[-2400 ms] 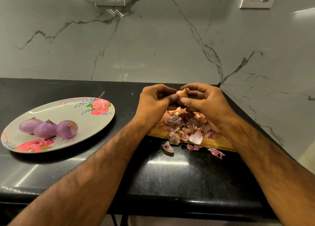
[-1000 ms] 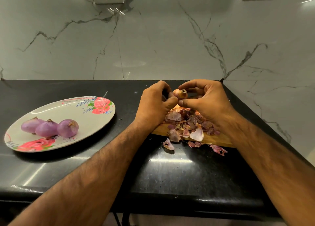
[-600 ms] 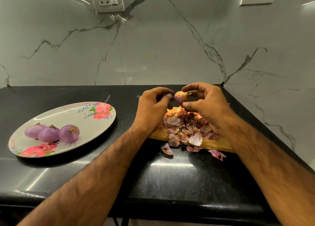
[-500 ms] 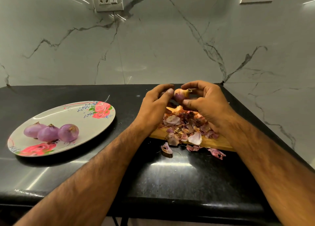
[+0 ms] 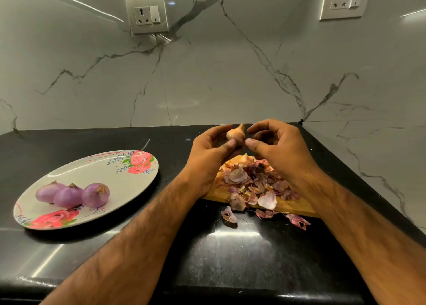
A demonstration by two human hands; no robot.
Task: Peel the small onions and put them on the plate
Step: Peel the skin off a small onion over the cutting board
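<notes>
The left hand [image 5: 207, 157] pinches a small onion with papery tan skin [image 5: 235, 134] between thumb and fingertips, held in the air above the far end of the wooden chopping board [image 5: 297, 206], pointed tip up. The right hand [image 5: 281, 152] sits just beside it, fingers curved. Its thumb tip appears to touch the onion's lower side and its forefinger arches near the tip. Whether it has a flap of skin pinched I cannot tell.

The skin looks mostly intact, so peeling is likely at its start. To do it well, catch the dry skin at the tip with a thumbnail and pull down toward the root. The left hand should turn the bulb a little after each strip. Keep the work over the heap of pink and brown onion peels [image 5: 253, 182], since some scraps already lie on the glossy black desk [image 5: 230, 258].

Three peeled purple onions [image 5: 69, 195] lie touching in a row on the white oval plate with pink roses [image 5: 138, 185], well to the left. This one belongs beside them once bare.
</notes>
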